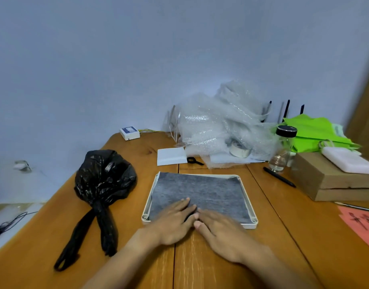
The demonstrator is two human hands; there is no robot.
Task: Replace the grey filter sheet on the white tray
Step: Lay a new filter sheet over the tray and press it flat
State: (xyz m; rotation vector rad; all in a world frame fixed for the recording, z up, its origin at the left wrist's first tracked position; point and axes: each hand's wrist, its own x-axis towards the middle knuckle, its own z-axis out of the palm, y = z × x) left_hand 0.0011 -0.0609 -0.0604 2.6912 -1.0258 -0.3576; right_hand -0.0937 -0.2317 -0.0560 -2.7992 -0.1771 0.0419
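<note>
Left hand point(175, 223) and right hand point(223, 232) lie side by side, thumbs touching. Fingers point(184, 205) of both are straight, flat, gripping nothing, and press the near edge of the grey filter sheet point(200, 189). The sheet lies inside the white tray point(248, 226) on the wooden table point(283, 236). A tied black bag point(104, 178) lies to the tray's left.

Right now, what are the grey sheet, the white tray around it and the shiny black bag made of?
The flat grey filter sheet looks like felt or non-woven fibre: matt, mottled, slightly fuzzy. The shallow white rectangular tray seems to be hard plastic: a smooth moulded rim with rounded corner posts. The tied black bag is probably thin plastic film: glossy, crinkled, with bright highlights.
</note>
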